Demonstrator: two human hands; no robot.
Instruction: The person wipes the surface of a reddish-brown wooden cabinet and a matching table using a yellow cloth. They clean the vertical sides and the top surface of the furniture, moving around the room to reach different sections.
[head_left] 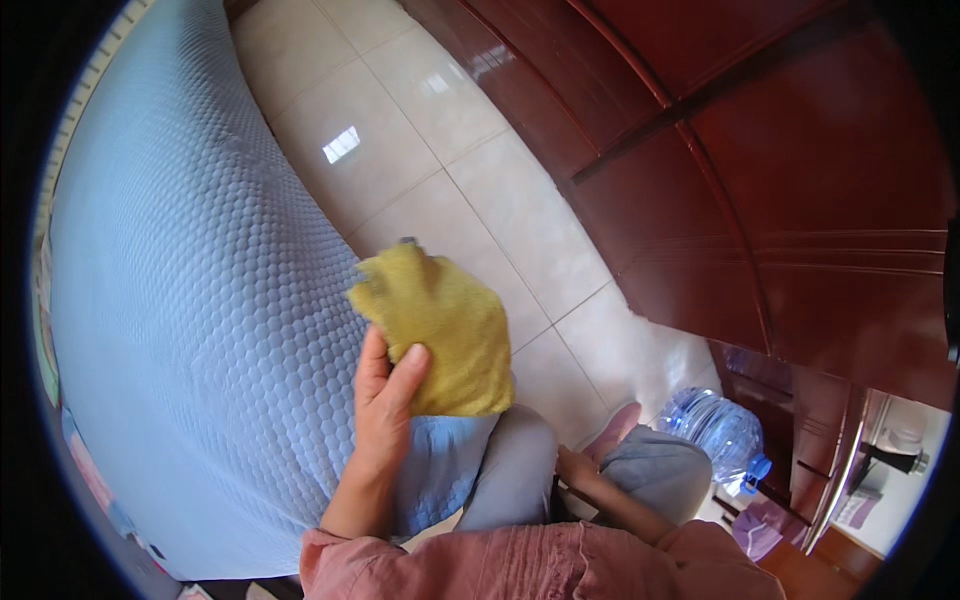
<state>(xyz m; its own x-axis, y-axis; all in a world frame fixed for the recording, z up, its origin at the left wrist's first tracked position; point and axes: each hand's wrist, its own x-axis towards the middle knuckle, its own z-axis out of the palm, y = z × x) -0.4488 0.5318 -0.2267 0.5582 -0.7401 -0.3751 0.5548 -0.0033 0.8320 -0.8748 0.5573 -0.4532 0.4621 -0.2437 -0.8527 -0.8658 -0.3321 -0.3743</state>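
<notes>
A yellow cloth (440,330), soft and folded over, hangs in front of my lap. My left hand (385,385) pinches its lower left edge between thumb and fingers. A small dark bit (408,241) shows at the cloth's top edge; I cannot make out what it is. My right hand (572,467) rests low between my knees, against the grey trousers (515,470), with its fingers mostly hidden. Just left of the cloth lies the light blue quilted bed cover (230,330).
Dark red glossy cabinets (700,200) line the right side. Pale floor tiles (400,170) run between them and the bed. A large clear plastic water bottle (715,435) with a blue cap lies right of my knees. A pink slipper (612,432) shows beside my knee.
</notes>
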